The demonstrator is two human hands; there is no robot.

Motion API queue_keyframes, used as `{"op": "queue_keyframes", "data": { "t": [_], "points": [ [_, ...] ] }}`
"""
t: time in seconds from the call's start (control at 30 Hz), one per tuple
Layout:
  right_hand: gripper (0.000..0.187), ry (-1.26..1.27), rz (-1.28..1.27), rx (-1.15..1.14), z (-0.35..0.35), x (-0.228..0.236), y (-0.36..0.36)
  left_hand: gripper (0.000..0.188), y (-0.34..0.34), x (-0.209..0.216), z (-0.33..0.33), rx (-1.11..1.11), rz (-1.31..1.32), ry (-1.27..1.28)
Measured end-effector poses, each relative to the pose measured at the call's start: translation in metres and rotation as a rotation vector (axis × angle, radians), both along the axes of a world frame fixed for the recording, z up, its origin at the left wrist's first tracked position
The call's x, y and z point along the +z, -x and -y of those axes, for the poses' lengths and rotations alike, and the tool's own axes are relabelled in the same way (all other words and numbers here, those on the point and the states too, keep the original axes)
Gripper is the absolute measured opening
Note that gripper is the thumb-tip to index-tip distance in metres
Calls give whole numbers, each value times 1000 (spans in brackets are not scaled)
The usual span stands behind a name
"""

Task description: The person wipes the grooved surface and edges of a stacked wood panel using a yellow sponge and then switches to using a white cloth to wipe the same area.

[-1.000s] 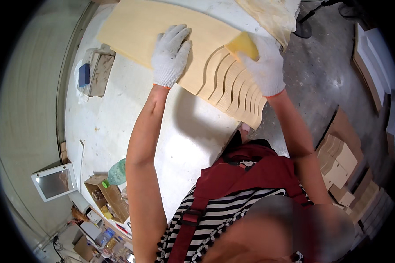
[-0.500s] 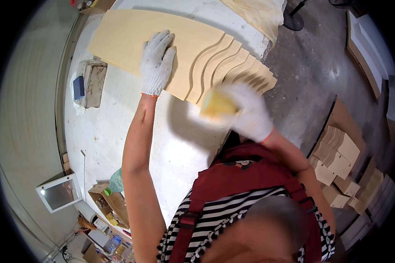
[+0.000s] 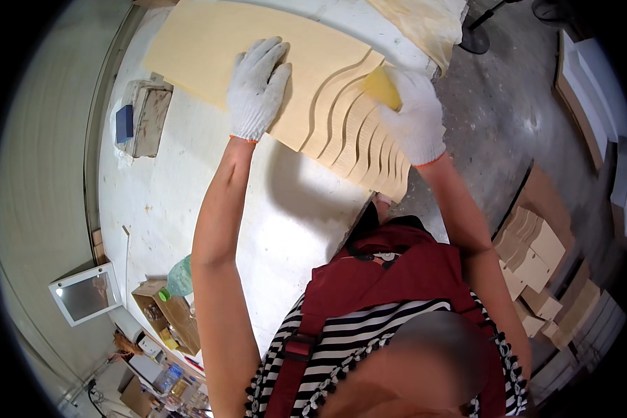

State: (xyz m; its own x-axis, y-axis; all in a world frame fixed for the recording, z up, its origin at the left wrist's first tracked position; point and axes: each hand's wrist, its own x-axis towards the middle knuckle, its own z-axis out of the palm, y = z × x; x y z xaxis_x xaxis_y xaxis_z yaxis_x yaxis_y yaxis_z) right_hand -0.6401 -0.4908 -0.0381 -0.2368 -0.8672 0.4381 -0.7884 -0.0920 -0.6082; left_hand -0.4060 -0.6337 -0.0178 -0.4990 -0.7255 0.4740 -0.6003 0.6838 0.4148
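A fanned stack of pale wooden boards lies across the far part of the white table, their wavy ends stepped one behind another toward the right. My left hand, in a white knit glove with an orange cuff, rests flat on the top board with its fingers stretched out. In my right hand, gloved the same way, is a yellow sponge-like block. It is at the far side of the stepped wavy ends; whether it presses on them cannot be told.
A small dark blue block sits by a worn, wrapped block on the white table at left. Nearer are a green-capped bottle and a cardboard box. More cut boards are stacked low at right, beside the grey floor.
My right hand has swung the yellow block away from me, from the near side of the wavy ends to their far side. My left hand stays flat on the top board.
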Motion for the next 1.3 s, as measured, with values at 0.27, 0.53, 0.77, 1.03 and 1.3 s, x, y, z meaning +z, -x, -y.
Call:
{"op": "queue_keyframes", "data": {
  "t": [0.27, 0.53, 0.77, 1.03, 1.3],
  "points": [
    [44, -134, 101, 319, -25, 11, -31, 32, 1, -2, 3, -4, 5, 14],
    [53, -204, 291, 486, -72, 30, -28, 33, -1, -9, 6, -16, -6, 10],
    [57, 41, -11, 228, -28, 13, -26, 36, 2, 0, 2, -14, 48, -80],
    [60, 103, -196, 116, 8, 1, 14, 35, -1, -2, 4, -25, 13, -61],
    [55, 39, -107, -263, 7, -11, 108, 37, -2, 1, 1, -32, 83, -87]
  ]
}}
